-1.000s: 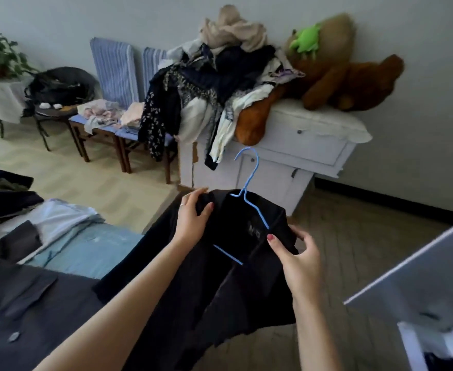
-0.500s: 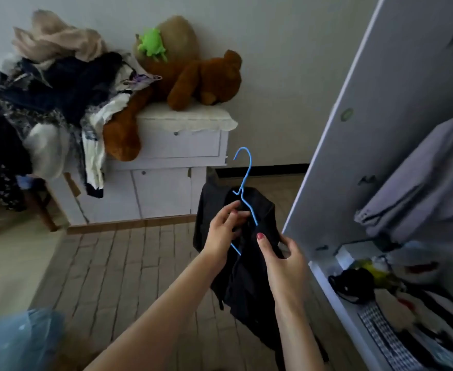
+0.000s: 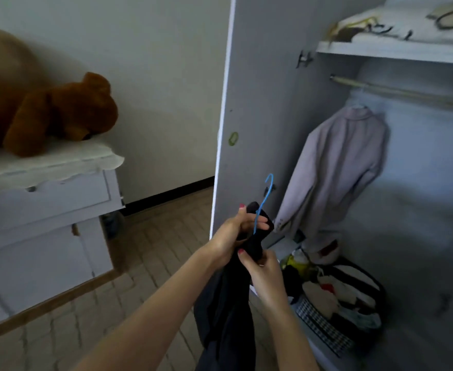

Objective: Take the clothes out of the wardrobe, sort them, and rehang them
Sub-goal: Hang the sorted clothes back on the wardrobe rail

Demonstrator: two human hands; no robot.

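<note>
Near the centre of the view, a little toward 5 o'clock, both hands hold a black garment (image 3: 228, 303) that hangs on a blue wire hanger (image 3: 263, 202). The left hand (image 3: 233, 232) grips the bunched top of the cloth just below the hanger's hook, fingers (image 3: 257, 226) curled round the fabric and the wire. The right hand (image 3: 265, 274) sits just beneath it at 5 o'clock, its thumb and fingers pinching the cloth, though what lies under its palm cannot be made out. The garment trails down between the forearms toward 6 o'clock. At 3 o'clock the open wardrobe (image 3: 420, 210) shows a pale lilac shirt (image 3: 337, 170) hanging from the rail (image 3: 396, 91), with a striped basket (image 3: 364, 287) of what looks like mixed laundry on its floor at 4 o'clock. The wardrobe door (image 3: 257, 103) stands open at 12 o'clock. At 9 o'clock a brown teddy bear (image 3: 67, 111) lies on a white cabinet (image 3: 45, 210).
</note>
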